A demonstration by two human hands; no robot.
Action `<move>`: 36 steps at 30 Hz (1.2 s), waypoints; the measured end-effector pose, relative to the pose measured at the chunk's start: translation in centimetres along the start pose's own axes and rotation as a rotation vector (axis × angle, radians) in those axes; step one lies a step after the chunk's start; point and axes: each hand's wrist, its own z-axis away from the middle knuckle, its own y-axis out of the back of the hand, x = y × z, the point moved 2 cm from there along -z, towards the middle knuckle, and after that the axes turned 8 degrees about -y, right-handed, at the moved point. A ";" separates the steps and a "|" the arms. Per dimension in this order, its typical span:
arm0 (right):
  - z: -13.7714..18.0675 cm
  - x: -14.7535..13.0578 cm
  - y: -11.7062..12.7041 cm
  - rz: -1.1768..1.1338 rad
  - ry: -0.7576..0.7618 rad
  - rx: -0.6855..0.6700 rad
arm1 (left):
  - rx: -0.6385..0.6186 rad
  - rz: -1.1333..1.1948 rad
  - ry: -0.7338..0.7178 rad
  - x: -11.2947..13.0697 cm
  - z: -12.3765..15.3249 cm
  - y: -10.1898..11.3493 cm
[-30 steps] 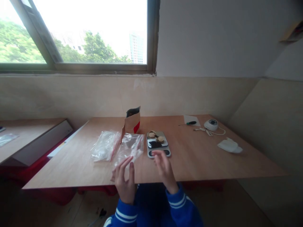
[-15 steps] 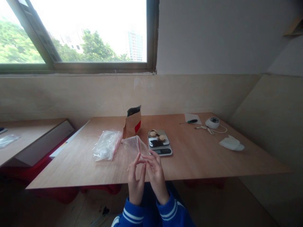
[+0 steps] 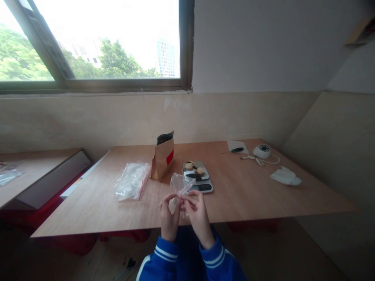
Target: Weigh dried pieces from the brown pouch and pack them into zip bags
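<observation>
My left hand [image 3: 169, 216] and my right hand [image 3: 198, 214] meet over the table's near edge, fingers pinched on the red-striped mouth of a small clear zip bag [image 3: 179, 185] that stands up between them. Just behind the bag sits a kitchen scale [image 3: 198, 178] with a few pale and dark pieces on its platform. A brown paper pouch [image 3: 163, 157] with a red patch stands open to the scale's left. A pile of clear zip bags [image 3: 132, 181] lies further left.
The wooden table [image 3: 249, 191] also carries a green-handled screwdriver [image 3: 236, 150] on a paper sheet, a white round device with a cord [image 3: 261, 151] and a white cloth [image 3: 285, 176] at the right. A lower bench [image 3: 38, 171] stands at the left under the window.
Both hands came together on one zip bag, lifted it off the table and drew it nearer. It now stands upright, pinched at its mouth.
</observation>
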 end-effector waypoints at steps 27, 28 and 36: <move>-12.8 -1.6 6.8 1.375 0.387 0.056 | -0.009 0.132 0.375 -4.8 -4.2 -1.9; -12.7 -1.7 6.9 1.378 0.388 0.066 | -0.009 0.146 0.385 -4.7 -4.2 -1.9; -13.3 -1.9 7.4 1.349 0.449 -0.038 | -0.031 0.197 0.311 -4.5 -4.2 -2.0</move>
